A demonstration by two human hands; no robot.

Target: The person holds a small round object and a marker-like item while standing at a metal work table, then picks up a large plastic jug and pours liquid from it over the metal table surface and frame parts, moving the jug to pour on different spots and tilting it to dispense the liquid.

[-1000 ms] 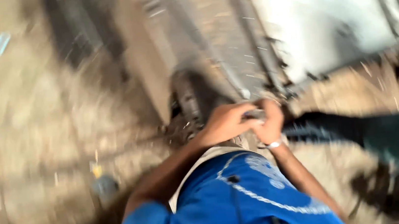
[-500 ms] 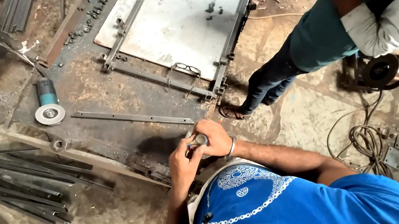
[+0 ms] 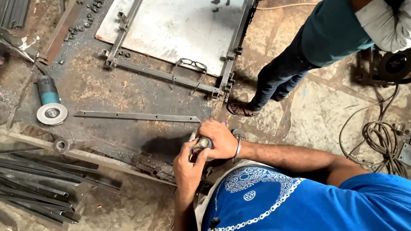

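— Since the earlier picture our view has steadied and drawn nearer; the hands sit lower in it, and the bystander's dark-trousered leg stays at two o'clock of them.

— We see our left hand and right hand meeting over a small metal cylinder with a brass-coloured end. Both hands are wrapped round it, fingers curled tight, the left from seven o'clock, the right from one o'clock.

— Where does that piece lie?

— At the near edge of the dark, gritty steel work plate, just above our blue patterned shirt. At eleven o'clock of it we find a long flat steel strip with holes; farther, at ten o'clock, a teal-bodied angle grinder with a round disc. At twelve o'clock lies a grey sheet-metal panel in a steel frame, and at nine o'clock a bundle of thin dark steel bars.
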